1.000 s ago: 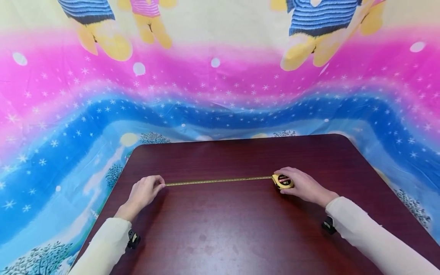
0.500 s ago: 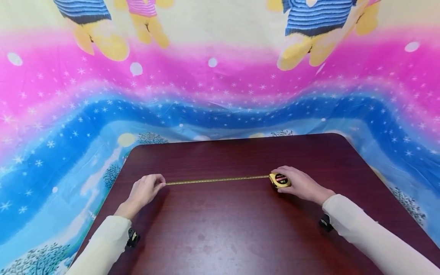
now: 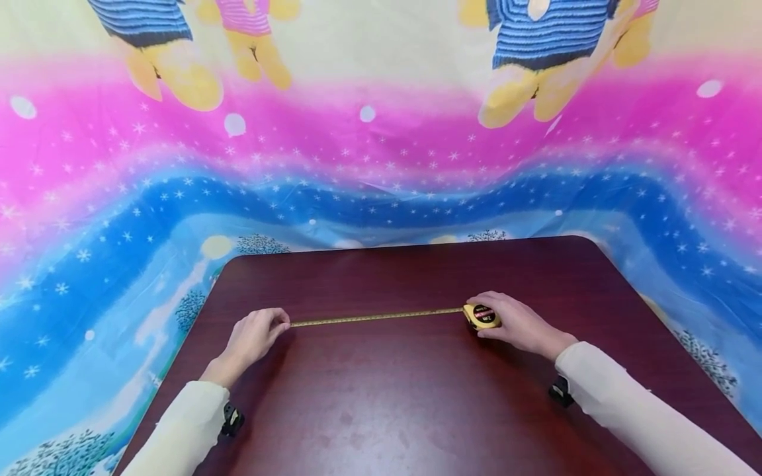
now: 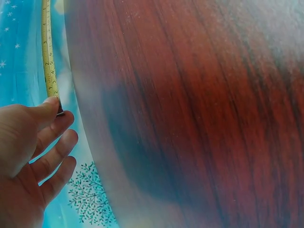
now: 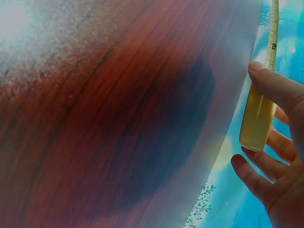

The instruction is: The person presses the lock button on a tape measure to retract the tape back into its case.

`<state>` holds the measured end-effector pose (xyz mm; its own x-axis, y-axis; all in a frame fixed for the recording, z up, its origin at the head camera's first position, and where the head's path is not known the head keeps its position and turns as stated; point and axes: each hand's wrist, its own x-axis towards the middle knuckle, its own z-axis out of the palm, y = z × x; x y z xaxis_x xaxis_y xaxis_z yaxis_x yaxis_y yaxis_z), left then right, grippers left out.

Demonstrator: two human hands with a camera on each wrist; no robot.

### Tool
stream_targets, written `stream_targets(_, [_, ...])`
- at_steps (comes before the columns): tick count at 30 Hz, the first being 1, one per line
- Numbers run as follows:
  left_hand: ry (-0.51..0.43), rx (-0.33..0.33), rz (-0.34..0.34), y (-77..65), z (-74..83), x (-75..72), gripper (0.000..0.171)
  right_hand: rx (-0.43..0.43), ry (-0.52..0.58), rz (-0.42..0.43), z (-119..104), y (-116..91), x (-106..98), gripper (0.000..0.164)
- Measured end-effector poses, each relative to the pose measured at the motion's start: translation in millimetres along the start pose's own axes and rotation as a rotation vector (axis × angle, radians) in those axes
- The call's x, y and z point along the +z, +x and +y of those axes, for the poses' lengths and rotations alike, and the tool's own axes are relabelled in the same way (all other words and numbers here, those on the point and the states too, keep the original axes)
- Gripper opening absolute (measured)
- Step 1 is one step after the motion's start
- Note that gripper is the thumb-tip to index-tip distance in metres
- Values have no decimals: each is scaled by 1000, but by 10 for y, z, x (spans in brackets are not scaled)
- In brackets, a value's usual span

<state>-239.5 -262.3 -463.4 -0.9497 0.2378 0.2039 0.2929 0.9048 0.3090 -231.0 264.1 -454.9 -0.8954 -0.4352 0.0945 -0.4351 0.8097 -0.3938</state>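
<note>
A yellow tape measure [image 3: 482, 317] with a black round label is gripped by my right hand [image 3: 518, 322], thumb on the near side and fingers over the far side. From its case the yellow blade [image 3: 375, 317] runs straight to the left above the table. My left hand [image 3: 253, 337] pinches the blade's free end between thumb and forefinger. In the left wrist view the metal end hook [image 4: 60, 114] shows just past the thumb, and the other fingers are spread loosely. The right wrist view shows the case [image 5: 258, 118] edge-on, with the thumb pressed on its top near the blade.
A dark red-brown wooden table [image 3: 381, 390] with rounded corners lies under both hands. Behind and beside it hangs a cloth [image 3: 357, 152] printed in pink and blue with snowflakes and bears. Each wrist carries a small black camera [image 3: 233, 420] below its white sleeve.
The tape measure case has shifted slightly left in the head view, and the stretch of blade between my hands is a little shorter. Both hands keep their hold.
</note>
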Motion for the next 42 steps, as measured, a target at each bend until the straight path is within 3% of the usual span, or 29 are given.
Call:
stream_targets(22, [13,13,0,10,70,55,5,-8,-5,-8,-52,81,40,63])
stream_targets(42, [8,22,-10,56,157,7,4,-11,-12,-25,-144,164,35,63])
